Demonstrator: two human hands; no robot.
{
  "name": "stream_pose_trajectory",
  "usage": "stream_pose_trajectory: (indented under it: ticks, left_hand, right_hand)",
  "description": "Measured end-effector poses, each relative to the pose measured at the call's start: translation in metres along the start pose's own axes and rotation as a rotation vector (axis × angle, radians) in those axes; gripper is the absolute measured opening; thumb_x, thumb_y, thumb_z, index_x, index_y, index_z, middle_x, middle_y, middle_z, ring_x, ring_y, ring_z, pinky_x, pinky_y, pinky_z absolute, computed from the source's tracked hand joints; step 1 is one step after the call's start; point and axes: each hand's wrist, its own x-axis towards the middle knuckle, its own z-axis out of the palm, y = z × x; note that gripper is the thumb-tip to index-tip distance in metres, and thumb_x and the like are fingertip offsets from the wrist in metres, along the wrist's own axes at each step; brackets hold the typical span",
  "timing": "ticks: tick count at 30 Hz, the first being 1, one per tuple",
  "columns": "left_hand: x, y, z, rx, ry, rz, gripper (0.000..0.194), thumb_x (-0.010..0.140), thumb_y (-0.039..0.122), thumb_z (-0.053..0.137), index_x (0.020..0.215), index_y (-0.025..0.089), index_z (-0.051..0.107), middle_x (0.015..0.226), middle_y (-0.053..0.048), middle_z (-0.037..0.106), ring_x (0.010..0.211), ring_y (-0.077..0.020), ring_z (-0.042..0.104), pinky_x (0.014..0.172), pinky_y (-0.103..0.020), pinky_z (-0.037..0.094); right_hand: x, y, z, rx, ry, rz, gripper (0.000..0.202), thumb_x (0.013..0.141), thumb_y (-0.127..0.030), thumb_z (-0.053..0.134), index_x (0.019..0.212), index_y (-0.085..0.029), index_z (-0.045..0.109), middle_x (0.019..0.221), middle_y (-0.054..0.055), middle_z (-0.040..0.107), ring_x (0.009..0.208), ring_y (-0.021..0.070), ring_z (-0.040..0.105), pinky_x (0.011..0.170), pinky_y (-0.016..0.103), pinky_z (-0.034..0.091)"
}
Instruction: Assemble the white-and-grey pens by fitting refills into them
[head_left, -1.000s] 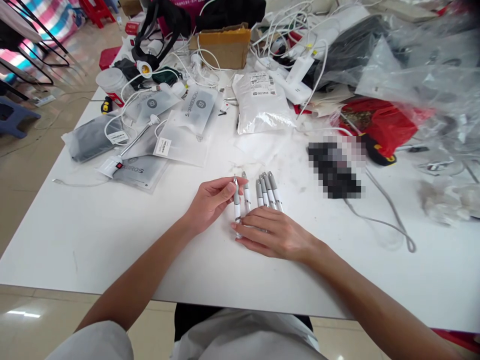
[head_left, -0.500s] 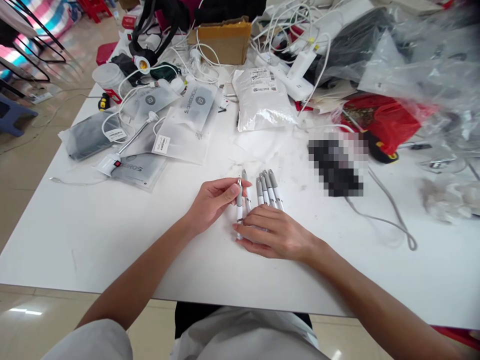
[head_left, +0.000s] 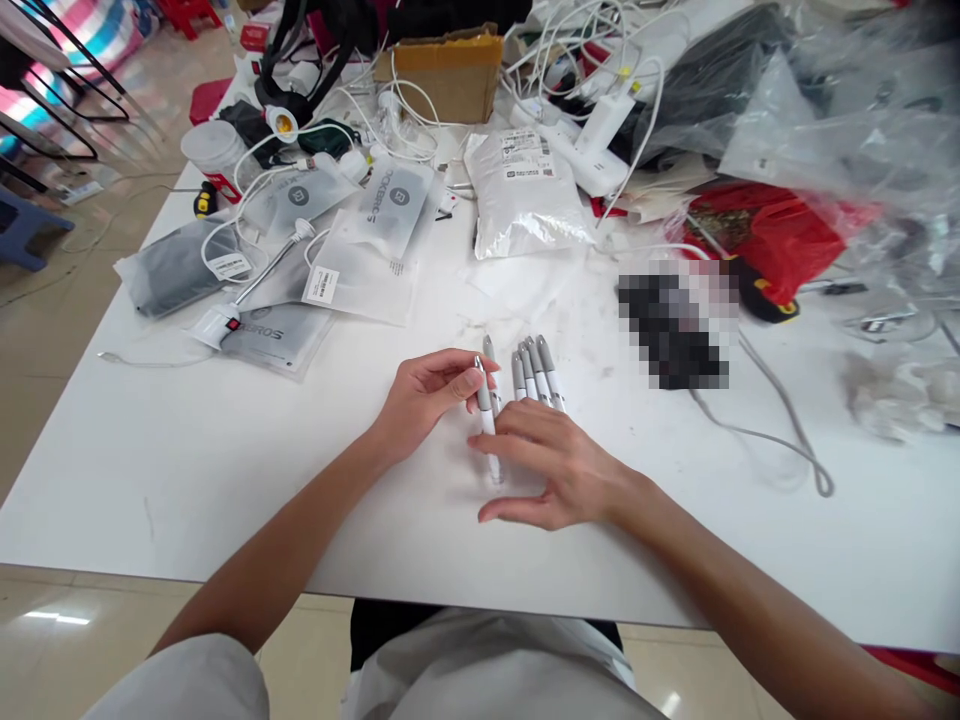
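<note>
Between thumb and fingers, my left hand point(head_left: 431, 400) grips the grey upper part of a white-and-grey pen point(head_left: 488, 425), its tip end pointing away from me. My right hand point(head_left: 559, 465) lies just to the right, thumb and fingers spread apart around the lower end of that pen. Its index finger is at or beside the pen; whether it touches cannot be made out. Beyond the right hand, several similar pens point(head_left: 537, 368) lie side by side on the white table point(head_left: 337, 540), their near ends hidden by the fingers. One more pen point(head_left: 490, 348) lies behind the held one.
Plastic-packed pouches point(head_left: 386, 225) and a lamp-holder cable point(head_left: 217, 325) lie at left. A white parcel point(head_left: 525, 195) sits at centre back, before a cardboard box point(head_left: 442, 75). On the right are a pixelated dark object point(head_left: 667, 325), a grey cord point(head_left: 780, 450) and a red bag point(head_left: 795, 240).
My right thumb and fingers have opened away from the pen's lower end. The pen has tilted, its near end swinging slightly right. My left hand keeps its grip.
</note>
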Motion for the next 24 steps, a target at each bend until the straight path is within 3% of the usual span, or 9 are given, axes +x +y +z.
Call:
stream_pose_trajectory:
  ticks: [3, 5, 9, 15, 21, 24]
  left_hand:
    - [-0.001, -0.001, 0.003, 0.142, -0.035, 0.037, 0.028, 0.100, 0.045, 0.076, 0.117, 0.024, 0.084, 0.099, -0.007, 0.078, 0.078, -0.0160, 0.069, 0.078, -0.033, 0.057]
    - [-0.001, -0.004, 0.003, 0.333, -0.020, 0.164, 0.027, 0.104, 0.042, 0.071, 0.123, 0.027, 0.083, 0.110, -0.009, 0.079, 0.096, -0.0207, 0.072, 0.091, -0.037, 0.058]
    - [0.001, -0.014, 0.001, 0.743, -0.049, 0.418, 0.026, 0.106, 0.034, 0.068, 0.127, 0.028, 0.081, 0.128, -0.012, 0.077, 0.120, -0.0278, 0.066, 0.107, -0.047, 0.054]
    - [0.002, -0.023, -0.002, 1.006, -0.082, 0.453, 0.017, 0.106, 0.031, 0.065, 0.107, 0.022, 0.080, 0.125, -0.013, 0.073, 0.112, -0.0281, 0.062, 0.100, -0.047, 0.053]
    - [0.002, -0.024, -0.002, 1.041, -0.002, 0.470, 0.012, 0.105, 0.031, 0.067, 0.100, 0.020, 0.069, 0.110, -0.011, 0.068, 0.100, -0.0243, 0.063, 0.094, -0.042, 0.050]
    - [0.001, -0.022, -0.002, 1.059, 0.025, 0.449, 0.002, 0.103, 0.023, 0.063, 0.102, 0.021, 0.063, 0.107, -0.009, 0.066, 0.099, -0.0234, 0.064, 0.091, -0.040, 0.048]
  right_hand:
    - [0.000, 0.002, -0.002, 0.003, 0.084, 0.085, 0.020, 0.109, -0.030, 0.062, 0.124, -0.019, 0.067, 0.086, 0.005, 0.068, 0.074, 0.0179, 0.062, 0.072, 0.034, 0.056]
    - [-0.001, 0.004, -0.006, -0.031, 0.162, 0.157, 0.017, 0.107, -0.018, 0.060, 0.122, -0.021, 0.069, 0.079, 0.001, 0.066, 0.067, 0.0154, 0.060, 0.068, 0.030, 0.054]
    - [-0.006, 0.020, -0.023, -0.210, 0.234, 0.331, 0.022, 0.104, -0.024, 0.061, 0.123, -0.021, 0.072, 0.067, -0.004, 0.062, 0.055, 0.0127, 0.056, 0.059, 0.027, 0.049]
    - [-0.023, 0.058, -0.045, -0.548, 0.087, 0.540, 0.038, 0.094, -0.031, 0.057, 0.125, -0.017, 0.075, 0.057, -0.005, 0.061, 0.050, 0.0137, 0.054, 0.058, 0.028, 0.044]
    - [-0.028, 0.063, -0.047, -0.498, -0.003, 0.583, 0.046, 0.092, -0.033, 0.056, 0.130, -0.016, 0.075, 0.057, -0.006, 0.061, 0.050, 0.0140, 0.054, 0.061, 0.028, 0.043]
    - [-0.028, 0.062, -0.048, -0.518, -0.034, 0.584, 0.048, 0.091, -0.034, 0.055, 0.132, -0.016, 0.074, 0.058, -0.005, 0.062, 0.051, 0.0152, 0.055, 0.061, 0.029, 0.041]
